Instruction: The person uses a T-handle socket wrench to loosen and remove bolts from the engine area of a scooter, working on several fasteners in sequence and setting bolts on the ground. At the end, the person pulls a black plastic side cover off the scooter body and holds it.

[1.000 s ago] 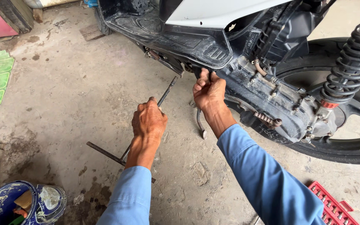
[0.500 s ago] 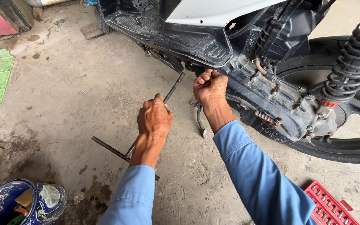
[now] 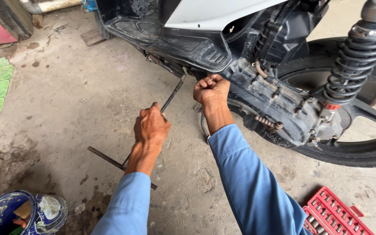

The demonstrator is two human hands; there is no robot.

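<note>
Steel, dark and greasy, is what we find in our left hand [image 3: 152,126]: a long T-handle wrench [image 3: 170,98], its shaft gripped in a closed fist about midway along. Ahead of the knuckles the shaft runs up and away to the underside of the scooter [image 3: 205,48], where its tip meets the frame below the black footboard. Behind the wrist the crossbar [image 3: 109,159] sits low, close over the concrete floor [image 3: 79,95]; whether it touches the ground we cannot tell from this angle.

Our right hand [image 3: 212,89] is clenched tight, just beside the wrench tip and pressed up under the footboard edge. It appears to hold some fitting there, but the fingers hide it, so we do not name it. Below this wrist a curved metal bar [image 3: 203,124], probably part of the stand, hangs toward the floor.

Right of that hand lies the grimy engine case [image 3: 283,109], and beyond it the rear wheel [image 3: 357,148] and the coiled shock absorber [image 3: 353,65]. Near the right elbow a red socket tray [image 3: 331,213] lies on the floor. Near the left elbow stands a blue paint-smeared tin [image 3: 5,215] with its lid beside it. Both sleeves are blue.
</note>
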